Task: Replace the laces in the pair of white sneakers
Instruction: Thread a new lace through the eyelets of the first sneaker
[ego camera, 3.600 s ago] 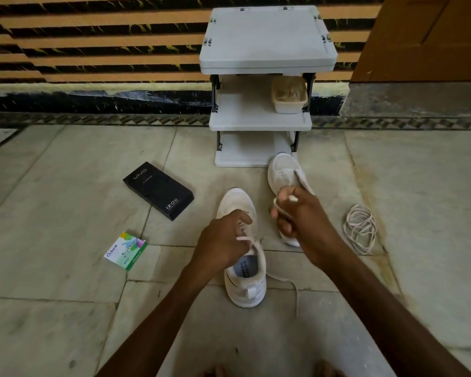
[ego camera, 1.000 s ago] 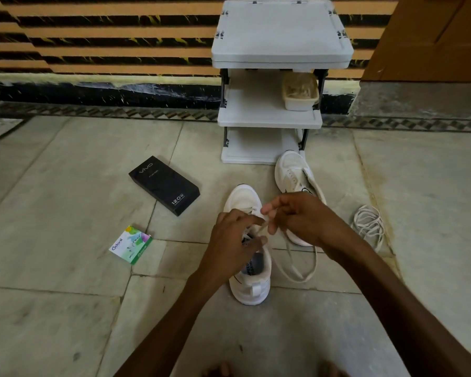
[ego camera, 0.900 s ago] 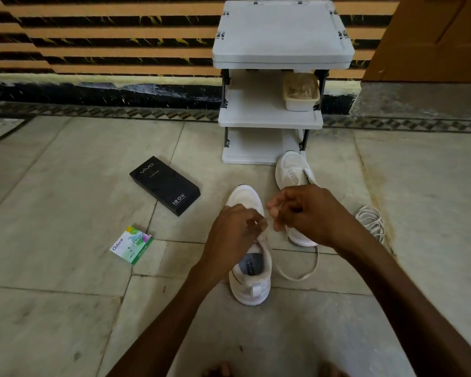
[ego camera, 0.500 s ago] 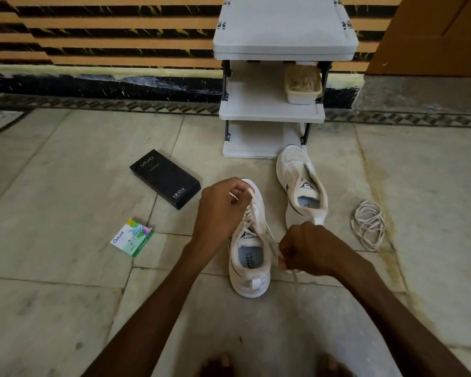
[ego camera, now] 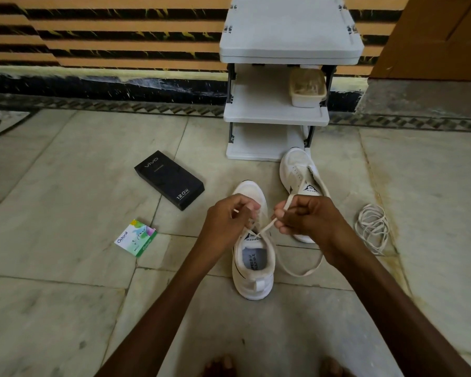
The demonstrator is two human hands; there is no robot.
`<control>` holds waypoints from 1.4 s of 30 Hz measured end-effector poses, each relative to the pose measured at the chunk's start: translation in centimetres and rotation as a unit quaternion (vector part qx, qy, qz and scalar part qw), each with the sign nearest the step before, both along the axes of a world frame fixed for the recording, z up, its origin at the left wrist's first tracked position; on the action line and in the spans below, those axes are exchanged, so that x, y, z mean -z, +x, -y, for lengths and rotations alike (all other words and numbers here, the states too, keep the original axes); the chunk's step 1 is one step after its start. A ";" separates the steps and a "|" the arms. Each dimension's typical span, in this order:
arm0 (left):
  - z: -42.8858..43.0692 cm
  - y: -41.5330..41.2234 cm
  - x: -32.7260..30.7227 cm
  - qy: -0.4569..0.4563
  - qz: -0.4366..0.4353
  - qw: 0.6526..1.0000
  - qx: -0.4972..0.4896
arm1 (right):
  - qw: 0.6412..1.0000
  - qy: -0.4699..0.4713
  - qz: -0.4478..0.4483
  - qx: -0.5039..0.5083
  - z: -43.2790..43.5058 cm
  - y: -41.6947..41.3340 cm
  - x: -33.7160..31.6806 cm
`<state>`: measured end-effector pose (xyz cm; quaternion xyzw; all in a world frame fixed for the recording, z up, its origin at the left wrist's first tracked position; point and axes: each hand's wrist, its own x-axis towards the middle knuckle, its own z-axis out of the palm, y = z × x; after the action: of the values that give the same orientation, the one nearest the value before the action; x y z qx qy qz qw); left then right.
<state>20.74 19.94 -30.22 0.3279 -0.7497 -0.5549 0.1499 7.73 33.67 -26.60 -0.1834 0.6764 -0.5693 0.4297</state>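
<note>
Pinching the cream lace (ego camera: 267, 228) crossed over the near white sneaker (ego camera: 252, 281), left hand (ego camera: 229, 217) and right hand (ego camera: 306, 216) alike.

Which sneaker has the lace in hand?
The near sneaker: left hand and right hand pinch its lace. The far sneaker stands by the shelf.

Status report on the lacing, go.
Left hand pinches lace end; right hand grips other strand. Strands cross over near sneaker. Spare lace coil lies apart, right.
</note>
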 end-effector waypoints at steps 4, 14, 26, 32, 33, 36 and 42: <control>-0.4 0.5 0.0 0.125 0.038 0.987 0.091 | 0.998 -0.021 0.028 0.058 0.1 0.0 0.6; 0.1 1.0 -0.1 -0.067 0.022 0.996 0.046 | 0.922 0.163 -0.331 0.120 0.0 0.7 1.5; -0.4 1.3 -1.6 -0.132 0.049 0.988 0.055 | 0.896 0.030 -0.435 -0.083 1.5 2.8 3.2; 0.4 3.0 0.7 -0.171 0.185 0.967 0.031 | 0.827 0.196 -0.516 -0.104 1.7 5.2 5.2; 0.3 3.1 1.0 -0.164 0.192 0.967 0.037 | 0.819 0.201 -0.526 -0.104 1.8 5.5 5.4; 0.1 3.3 1.5 -0.145 0.187 0.971 0.022 | 0.804 0.199 -0.553 -0.090 2.2 6.3 6.0; 0.1 3.5 2.3 -0.120 0.160 0.980 0.015 | 0.846 0.185 -0.495 -0.074 2.3 6.5 6.3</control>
<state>24.27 19.88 -32.49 0.3810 -0.8299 -0.4034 0.0576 14.21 31.33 -32.90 -0.4079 0.8765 -0.2335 0.1045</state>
